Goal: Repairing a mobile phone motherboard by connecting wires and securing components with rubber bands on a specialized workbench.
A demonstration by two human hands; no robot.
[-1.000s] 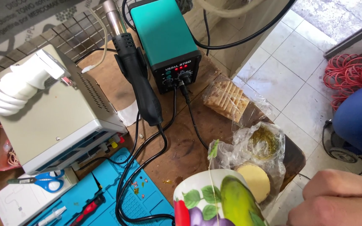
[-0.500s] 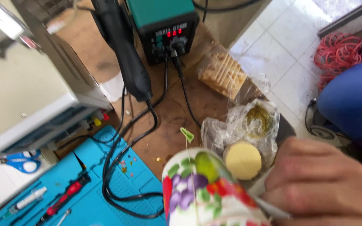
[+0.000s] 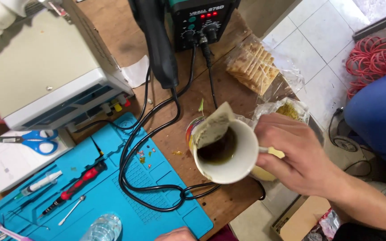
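- Mug (image 3: 228,154), white inside with a coloured pattern on its outer wall, hangs tilted above the wooden surface (image 3: 175,134); dark liquid sits low in it and a wet tea bag (image 3: 211,128) leans against its rim.
- Right hand (image 3: 300,154) holds the mug from its right side, fingers (image 3: 275,134) wrapped about the handle.
- Left hand (image 3: 175,234) shows only as a sliver at the bottom edge, just beside the blue mat (image 3: 112,196); whether its fingers are apart or together cannot be told.
- On the mat lie a red-handled screwdriver (image 3: 74,187), a syringe (image 3: 39,184) and a loop of black cable (image 3: 157,178); a clear bottle top (image 3: 103,227) stands at its near edge.
- Left of the mat, blue-handled scissors (image 3: 34,139) rest on white paper (image 3: 10,163).
- Behind the mug, clear bags hold a stack of crackers (image 3: 251,67) and something yellowish (image 3: 287,110).
- Farther back stand a grey boxy instrument (image 3: 41,71) and a dark green station (image 3: 202,20) with red lit digits, its black handpiece (image 3: 157,40) lying in front.
- Off the surface to the right, a red cable coil (image 3: 371,56) lies on the tiled floor (image 3: 318,49).
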